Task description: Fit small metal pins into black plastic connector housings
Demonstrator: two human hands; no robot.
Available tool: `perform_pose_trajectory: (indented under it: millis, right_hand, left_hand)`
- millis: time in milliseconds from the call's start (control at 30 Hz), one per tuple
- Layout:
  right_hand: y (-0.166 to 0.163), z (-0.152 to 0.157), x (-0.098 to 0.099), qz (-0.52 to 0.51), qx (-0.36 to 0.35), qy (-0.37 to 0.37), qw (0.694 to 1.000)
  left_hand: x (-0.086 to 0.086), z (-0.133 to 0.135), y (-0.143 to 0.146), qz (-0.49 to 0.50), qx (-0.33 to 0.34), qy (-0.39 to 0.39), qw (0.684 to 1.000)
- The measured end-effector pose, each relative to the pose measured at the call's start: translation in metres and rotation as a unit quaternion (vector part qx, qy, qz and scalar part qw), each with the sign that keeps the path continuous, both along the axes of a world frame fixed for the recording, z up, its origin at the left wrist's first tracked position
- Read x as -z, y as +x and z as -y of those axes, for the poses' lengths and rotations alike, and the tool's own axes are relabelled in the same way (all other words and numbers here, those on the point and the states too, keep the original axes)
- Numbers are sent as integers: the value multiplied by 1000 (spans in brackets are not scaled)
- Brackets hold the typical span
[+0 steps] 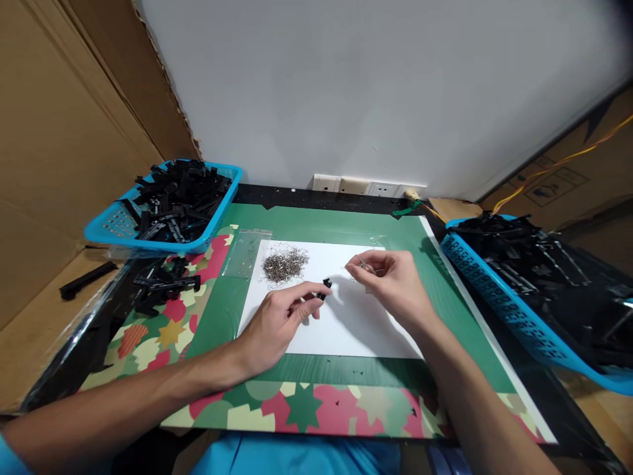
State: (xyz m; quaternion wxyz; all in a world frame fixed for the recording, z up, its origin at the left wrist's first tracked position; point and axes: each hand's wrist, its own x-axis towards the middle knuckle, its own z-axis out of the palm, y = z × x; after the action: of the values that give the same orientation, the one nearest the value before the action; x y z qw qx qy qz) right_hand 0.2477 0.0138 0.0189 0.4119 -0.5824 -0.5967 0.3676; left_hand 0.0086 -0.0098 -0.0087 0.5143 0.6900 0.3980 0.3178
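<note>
Above the white sheet (341,330), my left hand (279,320) pinches a small black plastic part (325,287) between thumb and fingertips. Most of that part's length is hidden by the fingers. To its right, my right hand (388,280) is closed in a pinch on a thin metal pin (363,264), whose exact shape is too small to make out. The two hands are apart. A pile of small metal pins (285,264) lies on the sheet's far left, just beyond my left hand. A few more pins lie under my right fingers.
A blue basket (225,211) heaped with black plastic parts stands at the back left, with several loose parts (165,284) before it. Another blue basket (514,323) of black parts sits at right. A clear plastic bag (242,254) lies beside the sheet. Power sockets (368,187) line the wall.
</note>
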Motion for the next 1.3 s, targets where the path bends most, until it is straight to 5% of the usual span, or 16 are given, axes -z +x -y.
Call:
perform_pose_trajectory:
  millis: [200,1300]
  right_hand:
    - [-9,-1,8,98,-85,-35,991]
    - [-15,2,13,233,-99,38,967]
  left_hand:
    - [2,-2,1,23,-5,-36,999]
    - [1,-2,-1,14,22,-35,999]
